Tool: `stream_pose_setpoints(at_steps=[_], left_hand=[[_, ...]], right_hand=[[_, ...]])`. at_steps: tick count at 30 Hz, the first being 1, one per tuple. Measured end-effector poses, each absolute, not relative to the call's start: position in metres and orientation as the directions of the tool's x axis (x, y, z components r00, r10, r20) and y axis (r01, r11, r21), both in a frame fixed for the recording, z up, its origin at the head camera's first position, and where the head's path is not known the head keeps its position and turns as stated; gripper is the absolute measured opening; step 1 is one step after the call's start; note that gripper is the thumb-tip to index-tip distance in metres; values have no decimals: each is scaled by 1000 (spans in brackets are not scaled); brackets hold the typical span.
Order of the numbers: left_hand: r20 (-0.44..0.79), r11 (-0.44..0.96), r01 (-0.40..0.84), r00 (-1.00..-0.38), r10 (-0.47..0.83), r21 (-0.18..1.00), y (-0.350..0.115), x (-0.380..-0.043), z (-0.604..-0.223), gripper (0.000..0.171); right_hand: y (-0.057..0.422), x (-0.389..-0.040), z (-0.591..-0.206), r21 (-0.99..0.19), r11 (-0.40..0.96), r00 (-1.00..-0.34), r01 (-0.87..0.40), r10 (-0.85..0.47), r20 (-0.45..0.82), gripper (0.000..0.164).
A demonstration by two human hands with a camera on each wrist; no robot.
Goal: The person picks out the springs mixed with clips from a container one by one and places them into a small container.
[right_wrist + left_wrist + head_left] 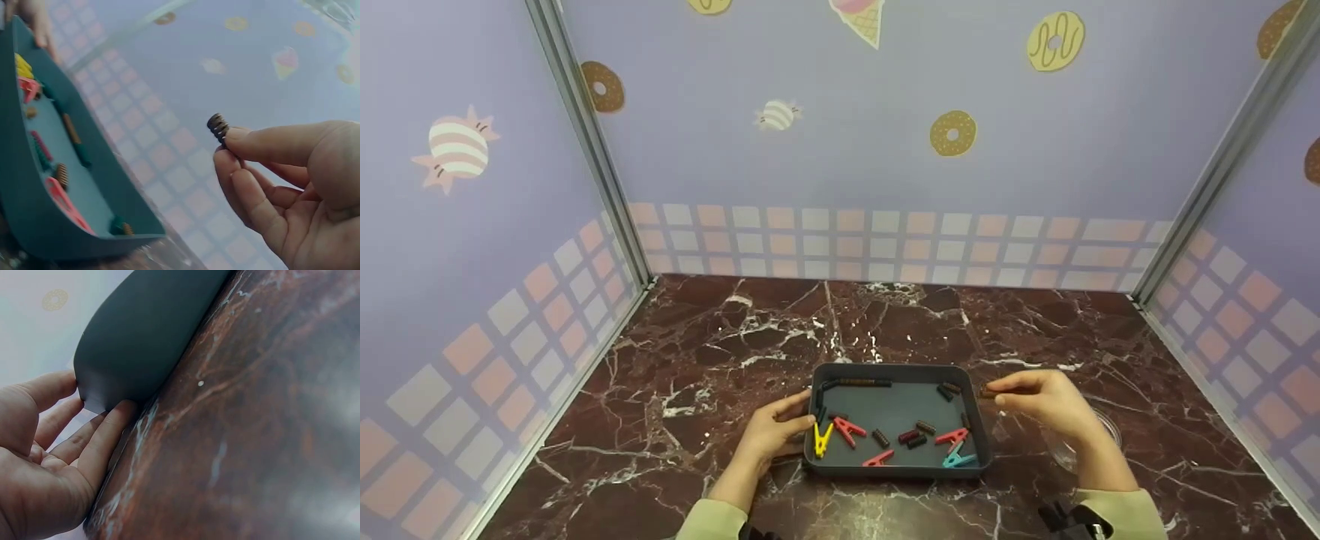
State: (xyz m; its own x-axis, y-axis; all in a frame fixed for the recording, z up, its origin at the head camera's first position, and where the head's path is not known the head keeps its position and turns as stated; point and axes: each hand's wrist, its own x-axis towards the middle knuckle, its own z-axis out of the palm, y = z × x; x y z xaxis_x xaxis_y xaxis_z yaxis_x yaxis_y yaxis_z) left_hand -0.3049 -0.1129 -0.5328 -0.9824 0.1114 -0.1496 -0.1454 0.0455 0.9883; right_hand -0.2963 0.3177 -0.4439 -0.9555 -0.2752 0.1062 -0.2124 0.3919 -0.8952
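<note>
My right hand (1050,401) pinches a small brown coil spring (217,128) between thumb and fingertips, just off the right side of a dark grey tray (900,472). At the tray's left wall, my left hand (776,431) holds the edge, its thumb at the rim and its fingers against the outer side. Inside, a line of black and brown springs (864,382) runs along the far wall from the left corner. Several loose springs (880,438) lie about the tray floor, among red clips (848,431), a yellow clip (823,440) and a blue clip (958,457).
A round clear container (1061,452) stands right of the tray, partly hidden beneath my right forearm. The tray rests on a dark red marbled tabletop (675,465). Patterned panels (840,172) wall in the back and both sides.
</note>
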Motion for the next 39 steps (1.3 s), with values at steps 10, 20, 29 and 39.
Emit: stream_pose_setpoints(at_steps=[10, 20, 29, 39], left_hand=[[-133, 44, -129, -985, 114, 991, -114, -306, -533, 56], [-133, 40, -129, -983, 125, 991, -114, -304, -533, 58], [-151, 80, -142, -982, 114, 987, -115, -303, -531, 59], [-143, 66, -136, -984, 106, 988, -114, -304, -532, 57]], right_hand=[[380, -288, -439, -845, 513, -984, -155, -154, 87, 34], [420, -283, -448, -837, 548, -986, -11, -144, -82, 40], [435, -283, -448, -671, 739, -975, 68, -93, -201, 34], [427, -283, -445, -651, 754, -972, 86, -80, -221, 28]])
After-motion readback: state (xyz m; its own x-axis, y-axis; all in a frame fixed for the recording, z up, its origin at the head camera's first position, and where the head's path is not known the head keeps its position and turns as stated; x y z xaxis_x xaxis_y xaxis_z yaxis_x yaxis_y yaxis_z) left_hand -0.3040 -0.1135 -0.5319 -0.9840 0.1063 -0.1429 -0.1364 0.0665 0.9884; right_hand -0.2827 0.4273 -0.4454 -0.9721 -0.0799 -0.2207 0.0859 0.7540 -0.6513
